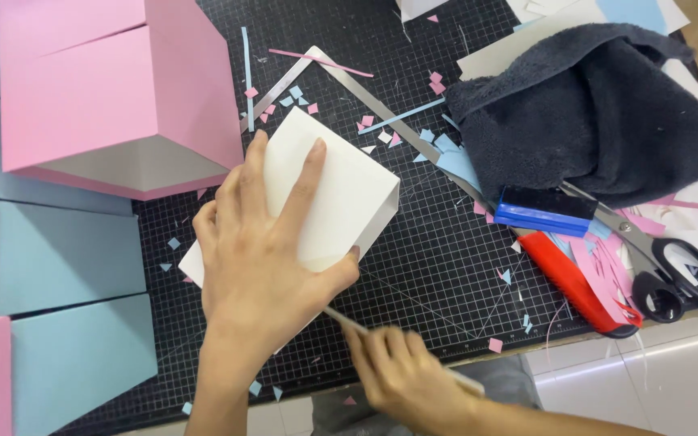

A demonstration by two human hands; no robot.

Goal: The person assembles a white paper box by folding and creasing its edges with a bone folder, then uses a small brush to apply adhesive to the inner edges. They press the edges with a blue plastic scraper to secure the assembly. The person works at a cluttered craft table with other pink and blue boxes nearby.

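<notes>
A white folded cardboard box (339,194) lies on the black gridded cutting mat (446,266). My left hand (260,250) presses flat on top of the box, fingers spread, thumb hooked over its near edge. My right hand (401,375) sits at the mat's near edge with its fingers closed on a thin pale stick-like tool (349,321). The tool's tip reaches under my left palm at the box's lower edge; what it touches there is hidden.
A large pink box (115,89) and light blue boxes (66,258) stand at the left. A dark towel (599,113), a blue scraper (543,214), a red utility knife (579,287), black scissors (672,274), a metal ruler (381,105) and paper scraps lie to the right.
</notes>
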